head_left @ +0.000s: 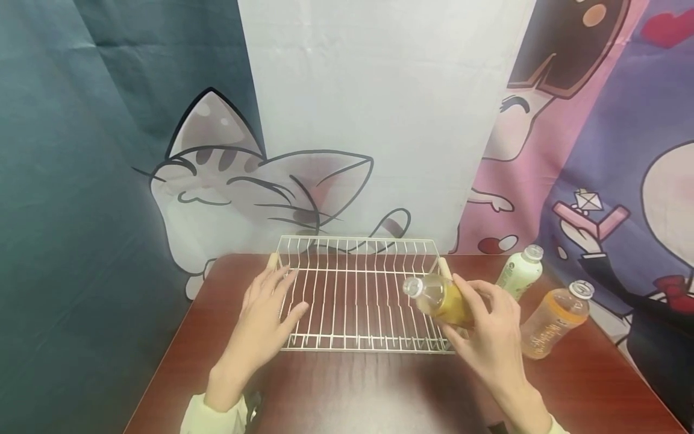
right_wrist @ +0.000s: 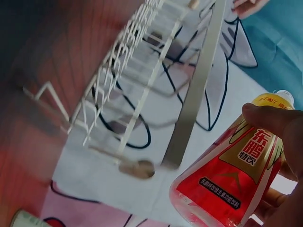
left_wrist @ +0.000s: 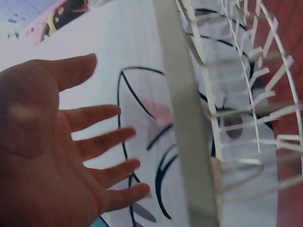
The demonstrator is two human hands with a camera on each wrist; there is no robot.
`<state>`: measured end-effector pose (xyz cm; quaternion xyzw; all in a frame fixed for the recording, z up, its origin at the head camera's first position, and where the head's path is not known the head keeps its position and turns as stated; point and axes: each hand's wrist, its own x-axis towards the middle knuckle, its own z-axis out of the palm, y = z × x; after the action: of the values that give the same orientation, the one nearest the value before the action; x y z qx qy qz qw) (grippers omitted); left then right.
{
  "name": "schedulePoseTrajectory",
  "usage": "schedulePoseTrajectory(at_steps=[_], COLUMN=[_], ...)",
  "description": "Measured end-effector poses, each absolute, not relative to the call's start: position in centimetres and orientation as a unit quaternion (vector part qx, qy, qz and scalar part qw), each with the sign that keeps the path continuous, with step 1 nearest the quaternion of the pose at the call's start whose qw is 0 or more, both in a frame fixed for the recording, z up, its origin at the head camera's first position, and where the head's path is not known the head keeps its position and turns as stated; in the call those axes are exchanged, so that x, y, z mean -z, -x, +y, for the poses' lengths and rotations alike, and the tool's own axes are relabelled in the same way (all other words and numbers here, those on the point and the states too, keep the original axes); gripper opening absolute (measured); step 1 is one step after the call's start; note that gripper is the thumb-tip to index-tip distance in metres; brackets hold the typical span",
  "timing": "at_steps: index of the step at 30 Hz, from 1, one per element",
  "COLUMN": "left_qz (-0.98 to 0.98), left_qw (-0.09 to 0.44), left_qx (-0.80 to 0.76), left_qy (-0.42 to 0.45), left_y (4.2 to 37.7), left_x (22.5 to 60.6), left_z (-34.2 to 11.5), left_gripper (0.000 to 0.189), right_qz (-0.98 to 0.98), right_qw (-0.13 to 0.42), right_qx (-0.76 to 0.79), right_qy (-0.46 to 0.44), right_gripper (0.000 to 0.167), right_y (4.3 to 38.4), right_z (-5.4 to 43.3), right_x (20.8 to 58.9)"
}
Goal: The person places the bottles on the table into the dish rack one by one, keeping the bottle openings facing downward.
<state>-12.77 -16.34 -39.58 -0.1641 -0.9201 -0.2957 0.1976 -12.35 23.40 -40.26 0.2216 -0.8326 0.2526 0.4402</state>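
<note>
A drink bottle (head_left: 440,299) with a white cap is tilted over the right side of the white wire rack (head_left: 358,349). My right hand (head_left: 490,331) grips it, thumb on one side and fingers on the other. The right wrist view shows a red and gold label on this bottle (right_wrist: 227,182) and a yellow band near its neck. Above the rack's left end, my left hand (head_left: 260,316) holds nothing. Its fingers are spread and, in the left wrist view, that hand (left_wrist: 42,146) stays apart from the rack's pale bar (left_wrist: 177,104).
A pale green bottle (head_left: 520,271) and a clear bottle with an orange band (head_left: 555,322) stand right of the rack, both white-capped. The reddish-brown table (head_left: 347,392) meets a cartoon-printed cloth backdrop (head_left: 379,120) behind the rack.
</note>
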Motion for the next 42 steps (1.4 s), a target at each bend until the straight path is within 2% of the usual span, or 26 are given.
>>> schedulePoseTrajectory(at_steps=[3, 8, 14, 19, 32, 42], left_qz=[-0.903, -0.876, -0.86, -0.84, -0.834, -0.82], left_qw=[0.23, 0.26, 0.202, 0.166, 0.146, 0.181], left_qx=[0.3, 0.304, 0.355, 0.391, 0.4, 0.391], left_qy=[0.204, 0.27, 0.307, 0.337, 0.352, 0.376], left_y=[12.6, 12.5, 11.9, 11.7, 11.4, 11.7], left_x=[39.5, 39.6, 39.8, 40.1, 40.1, 40.4], left_z=[-15.4, -13.9, -12.1, -11.1, -10.4, -10.0], left_gripper=[0.062, 0.068, 0.084, 0.09, 0.09, 0.083], right_qz=[-0.829, -0.843, -0.843, -0.841, -0.832, -0.828], right_qw=[0.441, 0.408, 0.392, 0.387, 0.392, 0.392], right_qx=[-0.241, -0.216, -0.19, -0.185, -0.181, -0.191], right_qy=[-0.244, -0.277, -0.316, -0.329, -0.347, -0.353], right_gripper=[0.082, 0.086, 0.09, 0.089, 0.087, 0.087], right_y=[12.2, 11.4, 10.9, 10.6, 10.3, 10.3], right_z=[22.2, 20.1, 17.6, 16.3, 15.3, 15.4], right_x=[40.4, 40.5, 40.3, 40.2, 40.5, 40.5])
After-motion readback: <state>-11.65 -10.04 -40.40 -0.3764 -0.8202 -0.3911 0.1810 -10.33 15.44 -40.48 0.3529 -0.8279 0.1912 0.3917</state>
